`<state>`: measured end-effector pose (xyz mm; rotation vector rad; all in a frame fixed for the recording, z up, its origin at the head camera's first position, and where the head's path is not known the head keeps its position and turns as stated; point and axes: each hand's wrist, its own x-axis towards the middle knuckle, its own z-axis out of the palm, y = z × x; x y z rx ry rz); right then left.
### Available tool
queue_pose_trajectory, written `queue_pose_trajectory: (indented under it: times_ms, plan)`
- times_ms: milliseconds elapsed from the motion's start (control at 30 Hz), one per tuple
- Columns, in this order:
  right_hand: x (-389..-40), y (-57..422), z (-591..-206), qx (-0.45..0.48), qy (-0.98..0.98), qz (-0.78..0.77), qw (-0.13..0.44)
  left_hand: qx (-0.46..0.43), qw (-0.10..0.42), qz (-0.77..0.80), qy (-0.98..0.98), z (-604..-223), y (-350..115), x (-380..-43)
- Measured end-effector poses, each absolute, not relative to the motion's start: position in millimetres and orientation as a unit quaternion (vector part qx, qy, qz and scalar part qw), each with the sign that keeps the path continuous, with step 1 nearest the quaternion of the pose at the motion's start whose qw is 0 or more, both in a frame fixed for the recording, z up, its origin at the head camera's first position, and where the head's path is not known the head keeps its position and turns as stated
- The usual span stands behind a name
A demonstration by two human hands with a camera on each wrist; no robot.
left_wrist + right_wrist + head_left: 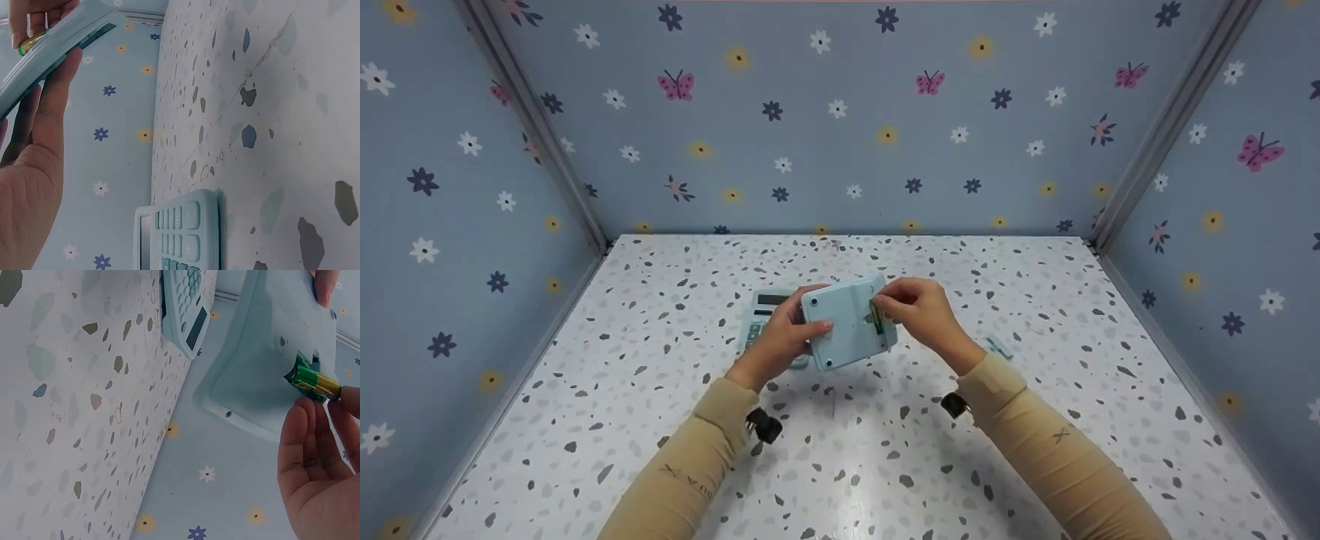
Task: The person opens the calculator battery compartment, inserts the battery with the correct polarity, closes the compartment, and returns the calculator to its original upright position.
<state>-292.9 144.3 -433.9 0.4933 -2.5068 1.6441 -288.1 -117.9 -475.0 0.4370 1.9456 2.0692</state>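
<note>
My left hand grips a light-blue calculator above the table, thumb on its back and fingers underneath. Its screwed back faces me, tilted, and the keys are hidden in the head view. Close to the right end of that back is an uncovered battery slot. With thumb and fingertips, my right hand pinches a green and gold battery, which lies over the slot with its green end at the opening. In the left wrist view, a sliver of the battery shows beyond the calculator's edge.
A second light-blue calculator lies keys up on the speckled table, partly behind my left hand. A small light-blue plastic piece rests on the table beside my right wrist. Flower-patterned walls enclose the back and both sides.
</note>
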Motion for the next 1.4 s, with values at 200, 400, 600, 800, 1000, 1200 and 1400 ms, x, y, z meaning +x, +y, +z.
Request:
queue_pose_trajectory:
  times_ms: [200, 400, 600, 800, 1000, 1200, 1400]
  plan:
    - [-293.4, 148.1, -434.1, 0.087, -0.837, 0.54, -0.002, 0.15, 0.136, 0.718, 0.666, -476.7, -116.1, -288.2]
    - [-296.6, 149.7, -434.3, 0.04, -0.824, 0.561, -0.078, 0.153, 0.133, 0.717, 0.667, -477.2, -115.1, -287.2]
    - [-296.4, 149.7, -432.4, 0.019, -0.796, 0.587, -0.144, 0.154, 0.133, 0.721, 0.663, -477.5, -114.6, -287.6]
    - [-295.1, 150.6, -432.3, 0.01, -0.784, 0.595, -0.176, 0.163, 0.129, 0.719, 0.664, -476.4, -113.7, -286.6]
    - [-294.3, 150.1, -430.8, 0.005, -0.775, 0.606, -0.177, 0.163, 0.131, 0.715, 0.667, -476.0, -112.3, -285.8]
    - [-294.2, 148.0, -431.2, -0.003, -0.787, 0.591, -0.176, 0.159, 0.135, 0.718, 0.665, -477.2, -111.6, -285.5]
    - [-293.5, 147.5, -433.2, 0.01, -0.803, 0.577, -0.15, 0.153, 0.128, 0.722, 0.663, -477.9, -111.5, -285.6]
